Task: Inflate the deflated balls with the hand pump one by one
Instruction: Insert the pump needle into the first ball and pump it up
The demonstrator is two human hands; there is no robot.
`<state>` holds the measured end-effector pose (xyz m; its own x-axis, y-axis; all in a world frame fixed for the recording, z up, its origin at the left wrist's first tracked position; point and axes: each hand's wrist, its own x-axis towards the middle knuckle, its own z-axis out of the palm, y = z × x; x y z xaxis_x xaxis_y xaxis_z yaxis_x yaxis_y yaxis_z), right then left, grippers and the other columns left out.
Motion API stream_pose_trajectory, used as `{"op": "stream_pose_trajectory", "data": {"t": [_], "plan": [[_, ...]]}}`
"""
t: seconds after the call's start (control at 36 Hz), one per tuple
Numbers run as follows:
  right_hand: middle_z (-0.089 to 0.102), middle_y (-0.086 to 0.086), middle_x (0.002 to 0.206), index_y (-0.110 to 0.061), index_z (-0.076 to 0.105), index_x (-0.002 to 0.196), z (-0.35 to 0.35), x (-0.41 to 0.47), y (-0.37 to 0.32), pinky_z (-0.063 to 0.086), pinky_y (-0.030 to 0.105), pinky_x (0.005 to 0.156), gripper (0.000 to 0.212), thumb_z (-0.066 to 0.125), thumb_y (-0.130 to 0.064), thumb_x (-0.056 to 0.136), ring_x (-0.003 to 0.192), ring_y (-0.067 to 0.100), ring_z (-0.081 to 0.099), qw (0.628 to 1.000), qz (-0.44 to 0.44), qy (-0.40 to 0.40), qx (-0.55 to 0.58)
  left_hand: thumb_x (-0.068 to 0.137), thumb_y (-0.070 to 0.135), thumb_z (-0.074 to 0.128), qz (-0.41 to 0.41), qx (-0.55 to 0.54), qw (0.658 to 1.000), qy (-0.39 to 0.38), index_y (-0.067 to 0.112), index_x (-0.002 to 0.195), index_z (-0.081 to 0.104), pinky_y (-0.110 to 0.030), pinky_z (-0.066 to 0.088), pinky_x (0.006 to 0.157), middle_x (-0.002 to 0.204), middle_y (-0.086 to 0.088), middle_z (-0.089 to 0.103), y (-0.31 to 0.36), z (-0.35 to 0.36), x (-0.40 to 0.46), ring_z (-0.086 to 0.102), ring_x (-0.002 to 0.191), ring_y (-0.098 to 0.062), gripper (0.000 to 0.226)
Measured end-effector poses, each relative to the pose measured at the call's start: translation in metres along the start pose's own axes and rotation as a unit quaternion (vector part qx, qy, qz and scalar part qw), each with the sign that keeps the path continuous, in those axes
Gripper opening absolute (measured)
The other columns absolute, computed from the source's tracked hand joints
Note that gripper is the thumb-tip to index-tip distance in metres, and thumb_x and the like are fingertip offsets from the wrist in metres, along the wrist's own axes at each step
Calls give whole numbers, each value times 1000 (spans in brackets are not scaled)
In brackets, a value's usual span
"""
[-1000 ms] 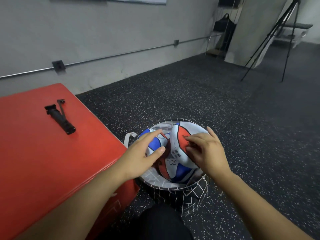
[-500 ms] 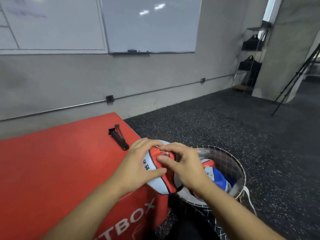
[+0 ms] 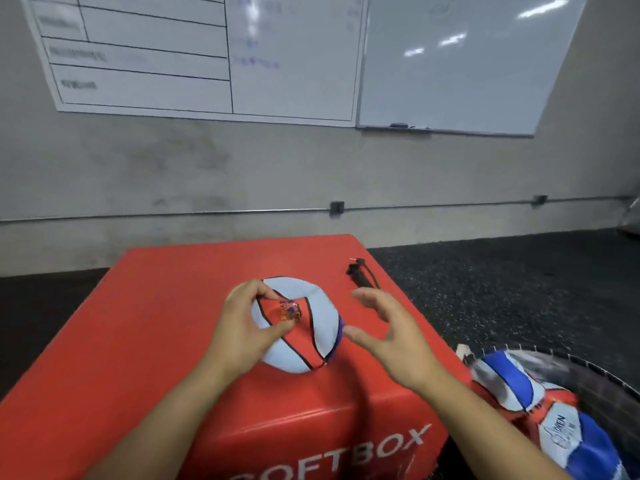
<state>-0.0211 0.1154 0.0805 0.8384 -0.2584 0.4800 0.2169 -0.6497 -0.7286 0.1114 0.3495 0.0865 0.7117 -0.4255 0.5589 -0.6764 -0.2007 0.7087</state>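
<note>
while basket holds deflated balls, left hand grips ball.

Gym or training room: speckled rubber floor, red soft plyo box, wall whiteboards

Head camera looks down, seemingly close, at red box.
</note>
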Motion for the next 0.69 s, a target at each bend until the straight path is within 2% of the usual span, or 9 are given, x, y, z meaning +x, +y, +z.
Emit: {"op": "stream_pose_trajectory", "data": {"t": [0.11, 0.22, 0.28, 0.33, 0.42, 0.47, 0.56, 0.64, 0.69], "plan": [[60, -21, 134, -35, 59, 136, 38, 11, 24, 36, 6, 100, 62, 90, -29, 82, 127, 3, 55, 999, 13, -39, 5, 65, 31, 85, -44, -1, 999, 12, 27, 87, 61, -17, 39, 87, 95, 16, 68, -38, -4, 3, 59, 100, -6, 33], [48, -31, 144, -40, 50, 146, 74, 29, 42, 37, 20, 111, 80, 89, -46, 76, 140, 3, 46, 995, 16, -95, 21, 68, 32, 87, -73, -19, 997, 25, 25, 91, 63, -34, 46, 93, 96, 12, 70, -72, 4, 9, 64, 100, -12, 34], [38, -33, 153, -40, 42, 153, 89, 40, 48, 34, 25, 118, 95, 93, -42, 72, 148, 2, 36, 992, 9, -124, 26, 70, 33, 89, -91, -32, 995, 35, 23, 92, 64, -36, 49, 91, 96, 9, 71, -86, 9, 12, 66, 98, -15, 34], [25, -30, 164, -43, 29, 157, 103, 51, 55, 23, 17, 122, 112, 98, -38, 69, 154, -4, 20, 988, 1, -153, 22, 72, 26, 93, -113, -41, 991, 59, 20, 92, 65, -27, 49, 86, 92, 10, 70, -99, 13, 16, 66, 93, -10, 35], [11, -16, 172, -39, 15, 163, 122, 66, 69, 10, 4, 117, 130, 99, -41, 65, 157, -6, 3, 985, -18, -171, -2, 75, 14, 94, -153, -62, 982, 90, 20, 90, 65, -19, 47, 81, 89, 10, 69, -112, 17, 25, 63, 87, -5, 33], [10, -11, 173, -36, 12, 165, 128, 75, 78, 11, 5, 118, 134, 99, -41, 64, 157, -4, 4, 985, -30, -172, -17, 76, 12, 92, -173, -79, 977, 100, 18, 91, 65, -17, 47, 80, 89, 9, 69, -117, 18, 32, 62, 86, -4, 32], [12, -12, 171, -40, 11, 165, 129, 87, 85, 17, 13, 123, 132, 99, -38, 66, 157, -2, 9, 981, -45, -189, -22, 79, 13, 90, -179, -85, 975, 101, 17, 94, 66, -18, 48, 83, 94, 7, 71, -119, 16, 39, 64, 90, -5, 29], [23, -14, 167, -31, 20, 165, 126, 91, 90, 26, 25, 125, 127, 99, -39, 67, 156, 6, 22, 983, -62, -175, -8, 87, 18, 85, -185, -88, 974, 99, 19, 102, 67, -24, 49, 91, 104, 7, 72, -121, 12, 41, 66, 102, -4, 23], [31, -18, 163, -30, 27, 163, 123, 88, 91, 35, 31, 122, 122, 99, -41, 65, 152, 8, 32, 987, -54, -151, 9, 91, 26, 81, -176, -91, 976, 92, 24, 112, 66, -21, 48, 98, 115, 11, 70, -117, 8, 41, 63, 113, -1, 26]]}}
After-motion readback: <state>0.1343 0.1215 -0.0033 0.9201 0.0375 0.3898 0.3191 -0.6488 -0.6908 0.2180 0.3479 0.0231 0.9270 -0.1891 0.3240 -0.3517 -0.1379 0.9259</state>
